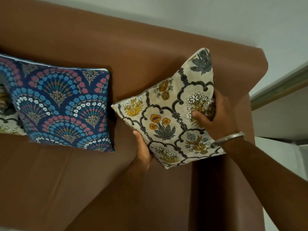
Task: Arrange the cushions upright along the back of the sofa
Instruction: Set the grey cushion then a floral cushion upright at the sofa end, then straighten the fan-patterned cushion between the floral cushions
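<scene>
A cream cushion (168,114) with yellow and orange flowers and grey scrollwork is held tilted, one corner up, near the right end of the brown sofa (103,52). My left hand (144,151) grips its lower left edge from underneath. My right hand (211,117), a metal bangle on the wrist, clasps its right edge. A dark blue cushion (65,110) with fan-shaped flower arches stands upright against the sofa back to the left. Part of another cream cushion (7,119) shows at the far left edge, partly behind the blue one.
The sofa's right armrest (233,180) runs just below and right of the held cushion. A pale wall (216,19) rises behind the sofa. A light frame or ledge (281,87) sits at the right edge. The brown seat (50,180) spreads in front.
</scene>
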`<state>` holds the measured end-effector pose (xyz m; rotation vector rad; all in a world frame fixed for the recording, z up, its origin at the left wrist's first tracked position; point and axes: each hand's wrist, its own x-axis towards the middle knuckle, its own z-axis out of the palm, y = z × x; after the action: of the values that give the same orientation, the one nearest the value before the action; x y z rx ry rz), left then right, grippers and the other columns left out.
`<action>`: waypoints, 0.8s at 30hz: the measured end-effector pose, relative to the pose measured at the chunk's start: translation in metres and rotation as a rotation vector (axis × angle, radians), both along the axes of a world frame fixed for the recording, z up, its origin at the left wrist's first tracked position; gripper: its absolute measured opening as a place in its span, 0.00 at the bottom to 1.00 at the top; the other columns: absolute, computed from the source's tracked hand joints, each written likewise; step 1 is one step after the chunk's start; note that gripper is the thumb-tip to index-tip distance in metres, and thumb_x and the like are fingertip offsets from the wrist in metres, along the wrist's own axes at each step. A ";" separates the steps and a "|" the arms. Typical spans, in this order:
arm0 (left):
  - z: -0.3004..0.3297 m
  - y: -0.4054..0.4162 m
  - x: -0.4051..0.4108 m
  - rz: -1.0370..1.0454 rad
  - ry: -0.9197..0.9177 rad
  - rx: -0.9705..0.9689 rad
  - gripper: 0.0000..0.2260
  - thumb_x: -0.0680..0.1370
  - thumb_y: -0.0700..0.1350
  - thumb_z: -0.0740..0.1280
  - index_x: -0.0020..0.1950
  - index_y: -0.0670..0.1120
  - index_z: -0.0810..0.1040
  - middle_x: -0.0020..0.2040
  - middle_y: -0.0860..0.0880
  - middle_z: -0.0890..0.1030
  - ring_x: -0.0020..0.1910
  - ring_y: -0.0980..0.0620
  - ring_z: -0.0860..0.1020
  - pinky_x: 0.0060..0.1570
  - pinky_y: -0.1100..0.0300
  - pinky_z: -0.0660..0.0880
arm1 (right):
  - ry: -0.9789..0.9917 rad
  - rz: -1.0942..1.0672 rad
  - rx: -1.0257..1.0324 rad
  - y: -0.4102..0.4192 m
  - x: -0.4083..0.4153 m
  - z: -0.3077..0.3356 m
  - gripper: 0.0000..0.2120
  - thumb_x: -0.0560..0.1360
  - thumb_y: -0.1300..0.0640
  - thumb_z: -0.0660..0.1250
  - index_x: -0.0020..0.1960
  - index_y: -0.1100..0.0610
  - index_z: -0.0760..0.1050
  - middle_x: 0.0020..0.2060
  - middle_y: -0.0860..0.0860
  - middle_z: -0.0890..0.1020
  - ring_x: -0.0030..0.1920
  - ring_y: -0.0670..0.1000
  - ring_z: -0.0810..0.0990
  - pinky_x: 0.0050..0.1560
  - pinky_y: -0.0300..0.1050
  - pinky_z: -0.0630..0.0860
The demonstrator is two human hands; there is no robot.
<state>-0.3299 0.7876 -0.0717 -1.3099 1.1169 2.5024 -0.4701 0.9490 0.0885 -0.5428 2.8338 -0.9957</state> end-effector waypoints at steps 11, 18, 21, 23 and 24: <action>0.099 -0.220 0.128 -0.163 -0.267 -0.936 0.24 0.82 0.51 0.65 0.73 0.38 0.70 0.68 0.39 0.78 0.69 0.38 0.76 0.68 0.47 0.73 | -0.028 0.354 -0.067 -0.166 0.130 0.001 0.32 0.74 0.49 0.68 0.73 0.60 0.66 0.70 0.61 0.71 0.70 0.62 0.70 0.67 0.59 0.69; 0.084 -0.395 0.160 -0.159 -0.389 -0.864 0.40 0.78 0.66 0.61 0.81 0.41 0.60 0.79 0.38 0.68 0.76 0.36 0.69 0.72 0.40 0.69 | -0.633 -0.092 -0.290 -0.307 0.134 -0.057 0.26 0.70 0.43 0.72 0.63 0.55 0.75 0.60 0.55 0.81 0.58 0.57 0.80 0.54 0.50 0.77; 0.054 -0.436 0.153 -0.226 -0.340 -0.657 0.38 0.80 0.68 0.54 0.82 0.44 0.59 0.80 0.39 0.66 0.76 0.35 0.69 0.74 0.42 0.67 | -0.690 -0.338 -0.403 -0.341 0.127 -0.078 0.27 0.71 0.38 0.68 0.62 0.55 0.76 0.60 0.55 0.81 0.52 0.56 0.81 0.48 0.45 0.75; 0.042 -0.442 0.144 -0.294 -0.251 -0.585 0.37 0.80 0.69 0.50 0.82 0.45 0.61 0.80 0.39 0.67 0.76 0.36 0.69 0.74 0.39 0.67 | -0.747 -0.456 -0.454 -0.350 0.127 -0.086 0.33 0.71 0.35 0.66 0.67 0.56 0.72 0.62 0.55 0.79 0.49 0.56 0.80 0.46 0.45 0.77; 0.036 -0.446 0.142 -0.296 -0.231 -0.563 0.38 0.80 0.69 0.49 0.82 0.46 0.60 0.80 0.40 0.66 0.76 0.36 0.68 0.74 0.39 0.66 | -0.746 -0.503 -0.452 -0.357 0.128 -0.091 0.37 0.70 0.33 0.65 0.69 0.56 0.69 0.62 0.54 0.77 0.48 0.55 0.80 0.43 0.43 0.78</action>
<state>-0.1882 0.3414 -0.0362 -1.3685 1.8721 1.8377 -0.3419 0.5920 -0.0022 0.4755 2.0889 -1.5233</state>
